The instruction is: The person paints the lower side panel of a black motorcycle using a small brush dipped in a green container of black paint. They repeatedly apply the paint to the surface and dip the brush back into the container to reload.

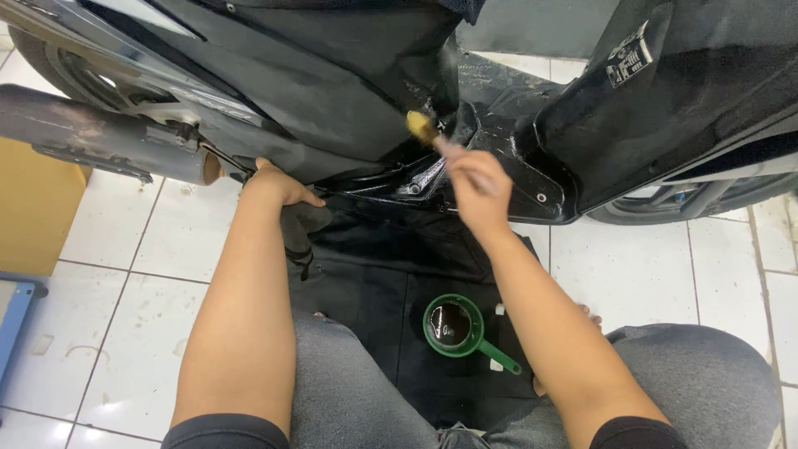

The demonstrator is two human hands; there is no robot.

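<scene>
My right hand (480, 185) is closed around the handle of a small paintbrush (424, 129) with yellowish bristles. The bristles touch the glossy black underside panel of a scooter (349, 91), near its footboard (515, 166). My left hand (278, 185) rests against the lower edge of the scooter's body, fingers bent; whether it grips anything I cannot tell. A green dipper cup (453, 327) with a handle, holding dark liquid, stands on a black mat (374, 274) between my knees.
The scooter's grey exhaust pipe (91, 137) runs along the left, with the rear wheel (75, 75) behind it. A tan box (33, 208) and a blue object (12, 320) sit at far left. White floor tiles (648, 274) surround the mat.
</scene>
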